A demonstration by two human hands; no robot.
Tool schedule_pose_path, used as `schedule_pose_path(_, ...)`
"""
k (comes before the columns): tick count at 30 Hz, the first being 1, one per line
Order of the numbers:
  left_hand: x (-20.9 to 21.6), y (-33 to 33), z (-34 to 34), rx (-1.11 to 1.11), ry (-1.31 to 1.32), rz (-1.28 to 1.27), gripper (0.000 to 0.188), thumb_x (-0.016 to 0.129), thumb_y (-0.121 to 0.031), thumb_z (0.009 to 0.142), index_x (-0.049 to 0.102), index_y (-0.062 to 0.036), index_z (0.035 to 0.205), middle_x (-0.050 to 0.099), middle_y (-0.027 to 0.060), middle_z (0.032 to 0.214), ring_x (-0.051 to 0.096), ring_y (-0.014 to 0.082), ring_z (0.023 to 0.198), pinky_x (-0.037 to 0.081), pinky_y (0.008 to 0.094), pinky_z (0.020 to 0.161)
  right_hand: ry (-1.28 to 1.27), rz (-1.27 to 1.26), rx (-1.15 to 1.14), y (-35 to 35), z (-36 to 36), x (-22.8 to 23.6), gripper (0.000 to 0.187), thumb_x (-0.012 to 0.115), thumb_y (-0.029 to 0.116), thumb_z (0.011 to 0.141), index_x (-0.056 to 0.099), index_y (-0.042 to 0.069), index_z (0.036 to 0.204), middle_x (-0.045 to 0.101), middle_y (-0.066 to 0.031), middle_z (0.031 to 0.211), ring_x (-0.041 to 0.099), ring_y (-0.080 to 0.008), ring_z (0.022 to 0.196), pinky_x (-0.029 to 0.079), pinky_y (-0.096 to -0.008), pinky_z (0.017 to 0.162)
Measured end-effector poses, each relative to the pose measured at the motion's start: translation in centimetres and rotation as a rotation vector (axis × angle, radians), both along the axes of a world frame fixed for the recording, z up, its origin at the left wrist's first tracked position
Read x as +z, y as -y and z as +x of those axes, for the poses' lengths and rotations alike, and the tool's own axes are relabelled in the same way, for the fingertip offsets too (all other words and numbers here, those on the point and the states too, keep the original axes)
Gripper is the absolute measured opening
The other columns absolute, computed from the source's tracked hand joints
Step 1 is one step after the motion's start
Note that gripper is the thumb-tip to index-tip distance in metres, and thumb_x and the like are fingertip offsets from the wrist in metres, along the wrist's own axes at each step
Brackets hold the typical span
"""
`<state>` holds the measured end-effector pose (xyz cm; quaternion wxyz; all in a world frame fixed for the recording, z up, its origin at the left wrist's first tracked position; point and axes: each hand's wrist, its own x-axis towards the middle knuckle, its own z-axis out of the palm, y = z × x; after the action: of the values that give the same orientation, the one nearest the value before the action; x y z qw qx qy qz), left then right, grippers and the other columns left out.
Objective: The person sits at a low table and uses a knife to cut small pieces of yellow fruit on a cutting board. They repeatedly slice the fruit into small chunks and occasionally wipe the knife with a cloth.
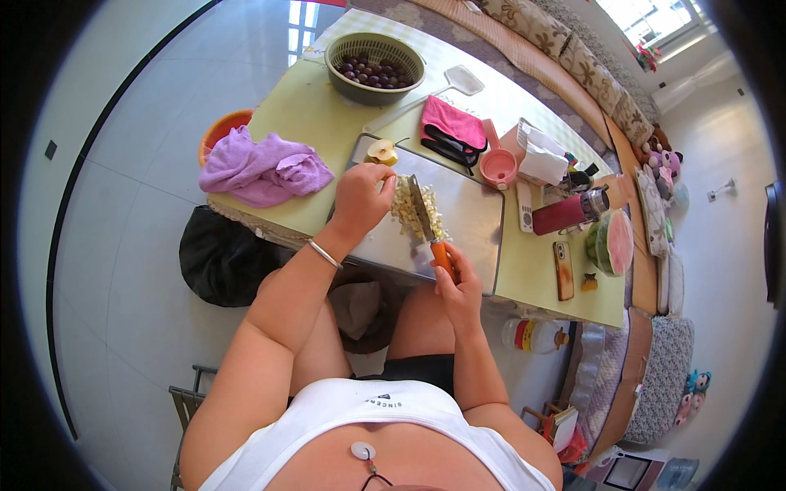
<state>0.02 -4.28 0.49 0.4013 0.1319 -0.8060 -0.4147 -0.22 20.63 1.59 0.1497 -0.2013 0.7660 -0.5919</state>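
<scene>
My right hand grips the orange handle of a kitchen knife. Its blade points away from me and lies over a heap of small, pale diced fruit on a metal cutting board. At the left of the heap is my left hand, its fingers curled together; whatever they may hold is hidden. Just beyond those fingers a cut pear half rests on the board, pale flesh showing and a dark stem at its right.
A colander of dark round fruit stands at the far left. Around the board lie a purple towel, a pink cloth, a white-handled strainer, a pink cup, a phone, a bottle and a cut watermelon.
</scene>
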Motion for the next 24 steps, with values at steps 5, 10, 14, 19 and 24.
schedule_pose_path(5, -0.1, 0.0, 0.0, -0.016, 0.001, -0.016, 0.008, 0.068, -0.01, 0.084, 0.071, -0.0021, 0.085, 0.07, 0.0153, 0.084, 0.067, 0.0334, 0.08, 0.052, 0.0406, 0.072, 0.068, -0.062, -0.037, -0.2, 0.0, 0.3, 0.044, 0.061, 0.001, 0.093, 0.055, 0.001, 0.136, 0.068, -0.0082, 0.103, 0.058, -0.0061, 0.072, 0.047, -0.0202, 0.059)
schedule_pose_path(10, 0.0, -0.1, 0.0, -0.01, 0.023, -0.025, 0.009, 0.068, -0.011, 0.084, 0.071, -0.0024, 0.085, 0.069, 0.0153, 0.082, 0.067, 0.0326, 0.079, 0.051, 0.0405, 0.07, 0.033, -0.042, -0.01, -0.3, -0.3, -0.2, 0.043, 0.061, 0.0, 0.093, 0.055, 0.0, 0.136, 0.069, -0.0093, 0.106, 0.059, -0.0065, 0.073, 0.048, -0.0205, 0.059)
schedule_pose_path(14, -0.3, 0.0, 0.0, -0.027, 0.057, -0.025, 0.009, 0.069, -0.011, 0.084, 0.071, -0.0025, 0.085, 0.069, 0.0151, 0.082, 0.067, 0.032, 0.078, 0.052, 0.0401, 0.069, 0.055, -0.071, -0.03, -0.3, -0.1, 0.4, 0.044, 0.06, -0.001, 0.093, 0.054, -0.001, 0.137, 0.068, -0.0103, 0.108, 0.06, -0.007, 0.075, 0.049, -0.0206, 0.06)
schedule_pose_path(19, -0.4, 0.2, 0.0, -0.013, 0.059, -0.018, 0.009, 0.069, -0.011, 0.083, 0.071, -0.0022, 0.085, 0.069, 0.0149, 0.082, 0.067, 0.0323, 0.077, 0.052, 0.0398, 0.068, 0.04, -0.128, -0.011, -0.2, 0.2, 1.4, 0.044, 0.06, -0.001, 0.093, 0.054, -0.001, 0.137, 0.068, -0.0114, 0.111, 0.062, -0.0083, 0.082, 0.05, -0.0209, 0.06)
schedule_pose_path(24, -0.4, 0.3, 0.0, -0.003, 0.064, -0.012, 0.01, 0.069, -0.011, 0.084, 0.071, -0.0015, 0.086, 0.069, 0.0152, 0.083, 0.067, 0.0325, 0.078, 0.053, 0.0396, 0.069, 0.142, -0.03, 0.025, 0.0, 0.3, 0.6, 0.045, 0.06, -0.001, 0.093, 0.053, 0.0, 0.137, 0.067, -0.0111, 0.114, 0.065, -0.0101, 0.091, 0.05, -0.0211, 0.06)
